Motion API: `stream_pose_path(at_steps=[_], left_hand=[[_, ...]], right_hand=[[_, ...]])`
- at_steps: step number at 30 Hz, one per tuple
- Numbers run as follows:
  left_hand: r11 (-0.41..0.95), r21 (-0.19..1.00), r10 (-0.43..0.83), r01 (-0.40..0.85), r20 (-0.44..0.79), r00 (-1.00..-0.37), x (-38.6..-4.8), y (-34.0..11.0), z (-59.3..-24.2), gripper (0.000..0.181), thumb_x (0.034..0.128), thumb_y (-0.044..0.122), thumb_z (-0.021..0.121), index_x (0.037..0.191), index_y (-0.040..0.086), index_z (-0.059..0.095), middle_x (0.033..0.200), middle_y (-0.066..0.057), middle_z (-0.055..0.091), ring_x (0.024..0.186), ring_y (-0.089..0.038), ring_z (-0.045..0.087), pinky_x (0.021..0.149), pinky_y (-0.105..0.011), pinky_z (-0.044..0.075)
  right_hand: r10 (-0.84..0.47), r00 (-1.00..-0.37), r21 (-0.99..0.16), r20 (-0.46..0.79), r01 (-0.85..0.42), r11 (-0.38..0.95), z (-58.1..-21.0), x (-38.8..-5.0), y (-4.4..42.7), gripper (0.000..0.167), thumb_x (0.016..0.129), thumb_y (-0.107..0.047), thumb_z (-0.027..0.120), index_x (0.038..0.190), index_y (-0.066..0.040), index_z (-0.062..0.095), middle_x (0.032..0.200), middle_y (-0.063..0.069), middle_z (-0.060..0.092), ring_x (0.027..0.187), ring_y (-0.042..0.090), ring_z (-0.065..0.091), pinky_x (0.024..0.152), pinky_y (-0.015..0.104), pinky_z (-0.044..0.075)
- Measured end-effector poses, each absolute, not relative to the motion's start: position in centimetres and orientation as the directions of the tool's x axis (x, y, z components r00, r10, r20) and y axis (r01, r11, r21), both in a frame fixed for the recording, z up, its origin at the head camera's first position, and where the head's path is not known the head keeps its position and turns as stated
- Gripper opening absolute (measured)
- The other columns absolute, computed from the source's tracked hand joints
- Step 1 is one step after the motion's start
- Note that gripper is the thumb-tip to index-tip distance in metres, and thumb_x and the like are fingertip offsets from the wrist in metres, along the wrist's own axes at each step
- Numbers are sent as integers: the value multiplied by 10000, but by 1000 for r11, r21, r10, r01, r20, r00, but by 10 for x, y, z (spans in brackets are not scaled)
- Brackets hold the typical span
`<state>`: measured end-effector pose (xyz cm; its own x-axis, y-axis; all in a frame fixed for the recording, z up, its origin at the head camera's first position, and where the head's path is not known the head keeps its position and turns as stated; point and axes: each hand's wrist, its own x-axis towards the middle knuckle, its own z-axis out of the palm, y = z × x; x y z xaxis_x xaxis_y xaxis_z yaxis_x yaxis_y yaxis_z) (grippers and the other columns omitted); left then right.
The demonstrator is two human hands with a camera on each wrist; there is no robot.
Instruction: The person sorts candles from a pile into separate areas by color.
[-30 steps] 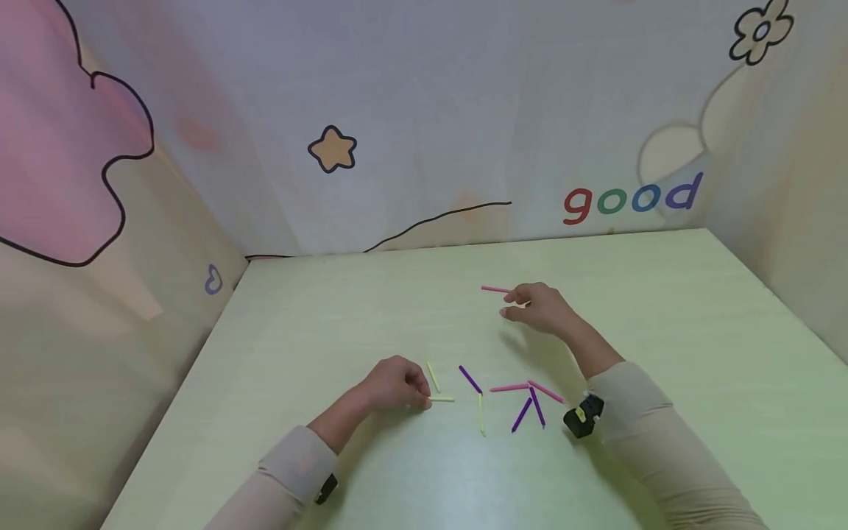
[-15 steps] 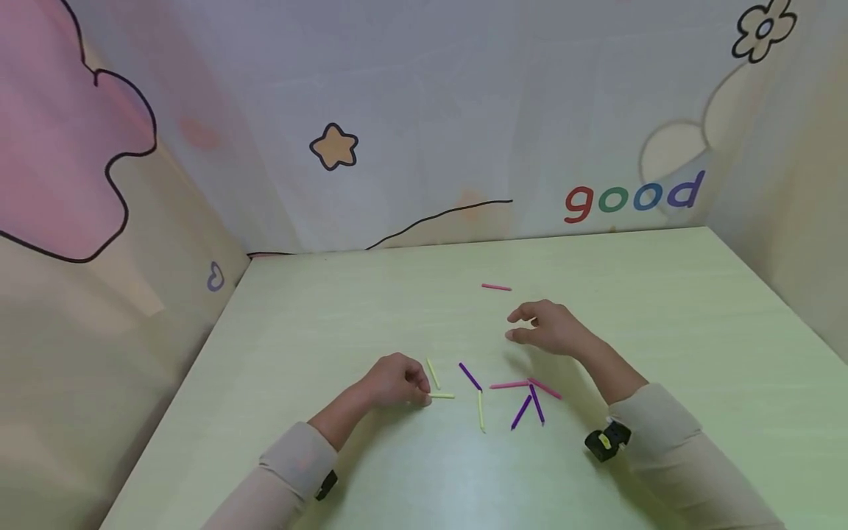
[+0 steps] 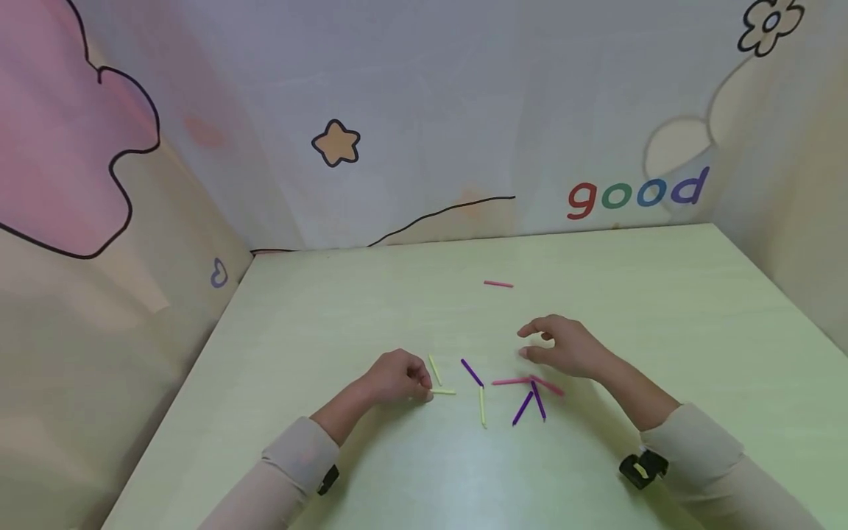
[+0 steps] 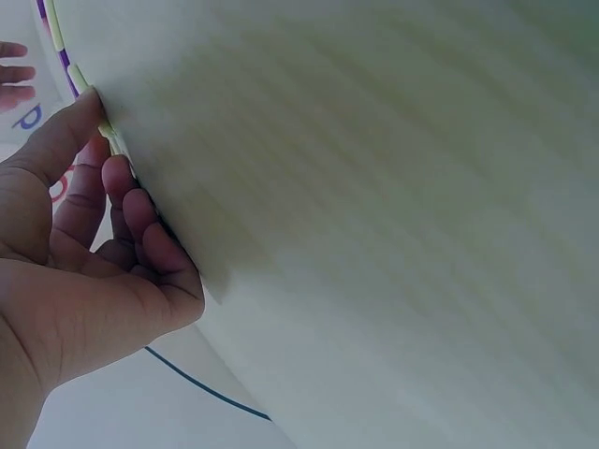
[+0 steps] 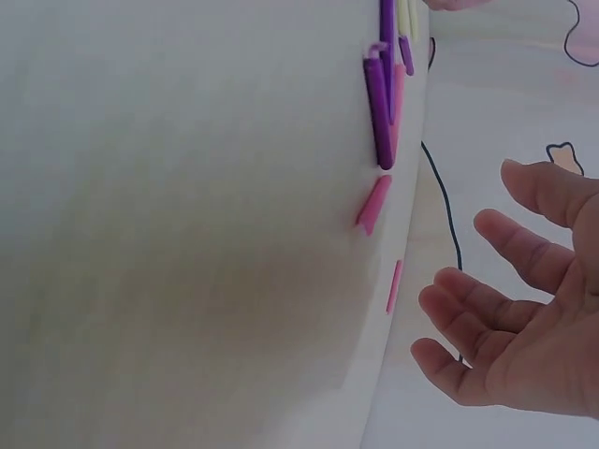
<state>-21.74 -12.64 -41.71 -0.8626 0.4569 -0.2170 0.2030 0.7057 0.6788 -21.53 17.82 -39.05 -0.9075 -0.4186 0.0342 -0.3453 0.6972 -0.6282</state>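
My left hand [image 3: 397, 379] rests at the table and pinches the near end of a short pale-yellow stick [image 3: 445, 391] between thumb and forefinger. A second yellow stick [image 3: 435, 369] lies slanted just beyond it. To the right, a purple stick [image 3: 472, 372] meets the top of another yellow stick [image 3: 483, 408]. Further right, a pink stick [image 3: 511, 381] and a slanted pink stick [image 3: 548, 386] meet above two purple sticks, the left one [image 3: 523, 408] leaning away from the right one [image 3: 539, 402]. Above these hovers my right hand [image 3: 568, 350], holding nothing, fingers apart and loosely bent.
A lone pink stick [image 3: 498, 283] lies farther back on the pale green table [image 3: 331, 309]. Printed fabric walls [image 3: 424, 147] stand along the table's back and sides. Both wrists carry small black devices, the right one [image 3: 642, 469] fully visible.
My right hand has left the lone pink stick at the back and come toward me and rightward, staying empty. My left hand keeps its pinch on the yellow stick.
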Motion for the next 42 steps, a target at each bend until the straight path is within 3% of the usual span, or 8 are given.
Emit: stream_pose_path(at_steps=[19, 29, 42], left_hand=[[708, 673, 470, 216, -221, -855, -217, -126, -416, 81, 773, 102, 751, 762, 108, 671, 642, 41, 524, 636, -113, 446, 585, -253, 367], [713, 668, 461, 212, -218, -860, -218, -127, -420, 86, 772, 121, 756, 774, 111, 671, 654, 33, 532, 640, -116, 453, 589, -255, 373], [718, 648, 451, 252, -158, -878, -214, -127, -421, 84, 772, 125, 756, 759, 119, 673, 651, 61, 556, 626, -103, 462, 594, -254, 381]], right_hand=[[-402, -909, -650, 106, -369, 664, -397, -186, 192, 329, 846, -200, 687, 1116, -22, 626, 1118, 121, 581, 1002, 364, 536, 778, 458, 437], [-355, -934, -722, 34, -269, 637, -401, -179, 199, 315, 851, -183, 679, 1125, -33, 630, 1173, 154, 559, 997, 333, 559, 731, 393, 469], [-253, -967, -791, -37, -126, 599, -415, -170, 199, 308, 832, -192, 705, 1087, -27, 654, 1089, 108, 593, 917, 250, 558, 684, 336, 465]])
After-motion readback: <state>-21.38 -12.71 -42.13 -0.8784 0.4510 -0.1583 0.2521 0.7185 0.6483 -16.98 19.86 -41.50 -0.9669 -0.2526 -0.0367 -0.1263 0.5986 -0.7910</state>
